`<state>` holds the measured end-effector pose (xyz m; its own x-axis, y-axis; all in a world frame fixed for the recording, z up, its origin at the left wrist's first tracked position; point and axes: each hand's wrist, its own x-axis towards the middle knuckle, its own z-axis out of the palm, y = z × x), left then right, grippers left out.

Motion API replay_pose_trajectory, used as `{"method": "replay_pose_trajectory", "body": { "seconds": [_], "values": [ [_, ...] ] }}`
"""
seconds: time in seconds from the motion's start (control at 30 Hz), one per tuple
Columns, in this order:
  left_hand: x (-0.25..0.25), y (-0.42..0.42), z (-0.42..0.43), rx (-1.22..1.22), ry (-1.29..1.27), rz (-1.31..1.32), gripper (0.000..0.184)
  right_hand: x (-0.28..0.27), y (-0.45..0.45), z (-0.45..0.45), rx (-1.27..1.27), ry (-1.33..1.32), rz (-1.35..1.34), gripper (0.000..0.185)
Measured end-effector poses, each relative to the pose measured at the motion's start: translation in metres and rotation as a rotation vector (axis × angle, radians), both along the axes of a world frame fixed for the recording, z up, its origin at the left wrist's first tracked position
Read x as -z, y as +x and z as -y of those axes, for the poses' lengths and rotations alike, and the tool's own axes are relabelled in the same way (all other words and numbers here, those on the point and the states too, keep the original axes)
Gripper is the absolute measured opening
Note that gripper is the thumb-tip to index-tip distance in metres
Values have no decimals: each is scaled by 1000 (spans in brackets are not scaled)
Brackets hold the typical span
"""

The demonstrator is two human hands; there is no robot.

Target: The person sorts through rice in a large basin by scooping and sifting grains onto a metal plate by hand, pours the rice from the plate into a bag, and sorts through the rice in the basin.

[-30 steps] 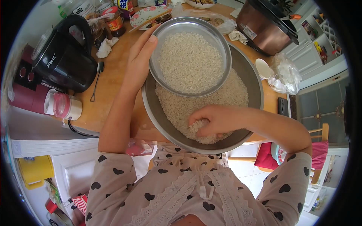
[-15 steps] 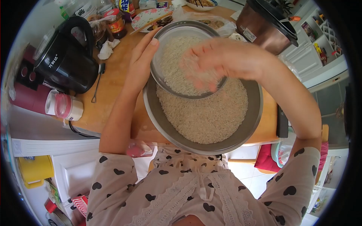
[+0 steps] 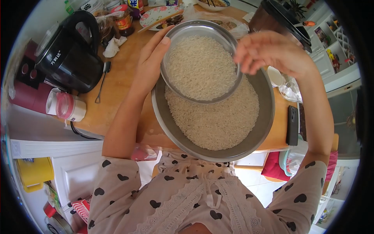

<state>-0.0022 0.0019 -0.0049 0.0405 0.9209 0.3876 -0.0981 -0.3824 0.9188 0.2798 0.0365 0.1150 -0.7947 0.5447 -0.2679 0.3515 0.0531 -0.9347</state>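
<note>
My left hand [image 3: 153, 56] grips the left rim of a round metal dish [image 3: 202, 29], thumb along its edge. White rice [image 3: 200, 66] covers most of the dish's bottom. Beneath and nearer to me, a large grey metal basin [image 3: 266, 97] sits at the table's front edge, and the dish overlaps its far side. More rice [image 3: 216, 123] spreads across the basin's bottom. My right hand [image 3: 272, 52] is raised at the dish's right rim, slightly blurred. Its fingers are loosely bent and somewhat apart, with nothing visible in them.
On the left stand a black electric kettle [image 3: 70, 56], a pink-lidded jar [image 3: 71, 107] and a long-handled utensil [image 3: 101, 84]. A floral plate [image 3: 150, 16] and a sauce jar [image 3: 123, 24] are behind. On the right are a cooker [image 3: 272, 21], a white cup [image 3: 275, 76] and a phone [image 3: 292, 125].
My right hand has moved right, from over the rice in the dish to beside its rim. The rice there is now uncovered. Dish and basin appear slightly farther right in view.
</note>
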Motion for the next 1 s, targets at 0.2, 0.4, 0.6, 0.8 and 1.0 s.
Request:
{"method": "replay_pose_trajectory", "body": {
  "seconds": [0.2, 0.4, 0.6, 0.8, 1.0],
  "values": [
    [2, 0, -2, -15, 16, 4, 46, 16, 13, 42, -267, 161, 529, 38],
    [2, 1, -1, -13, -10, 52, 46, 77, 0, 69, -131, 701, 464, 42],
    [1, 0, 0, -18, 5, 15, 46, 100, -37, 84, -179, 601, 598, 42],
    [5, -1, -3, 6, -31, 50, 46, 88, -50, 113, -277, 489, 468, 39],
    [7, 0, -5, -21, 12, 42, 47, 87, -31, 99, -261, 9, 461, 36]
  ]
}}
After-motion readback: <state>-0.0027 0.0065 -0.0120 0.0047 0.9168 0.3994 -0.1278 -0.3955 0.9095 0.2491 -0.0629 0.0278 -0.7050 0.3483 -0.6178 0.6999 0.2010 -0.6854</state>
